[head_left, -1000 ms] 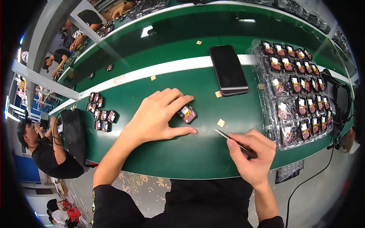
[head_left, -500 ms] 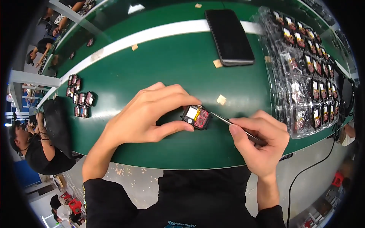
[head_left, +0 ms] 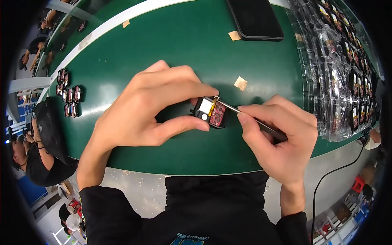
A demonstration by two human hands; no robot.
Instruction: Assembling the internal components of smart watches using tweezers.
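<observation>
Between thumb and index finger, my left hand (head_left: pixel 143 108) grips a small black electronic housing (head_left: pixel 218 116) just above the green tabletop. Its open face shows a red circuit board, a white rectangle, a yellow strip and a round silvery part. My right hand (head_left: pixel 288 141) is closed around metal tweezers (head_left: pixel 230 107), held slanting. Their tip touches or nearly touches a small pale part at the housing's upper edge, close to my left index fingertip. Whether the tips pinch that part is too small to tell.
A black phone (head_left: pixel 258 20) lies at the back of the green table (head_left: pixel 171 51). Clear plastic trays (head_left: pixel 326 102) with several similar units stand at the right. More units (head_left: pixel 74 94) sit at the left, near a co-worker (head_left: pixel 38 157). Tan paper squares (head_left: pixel 241 83) are scattered about.
The tweezers' tip has moved from beside the housing's right edge, leftward over the board to its upper edge. The housing has turned slightly. The whole view has shifted.
</observation>
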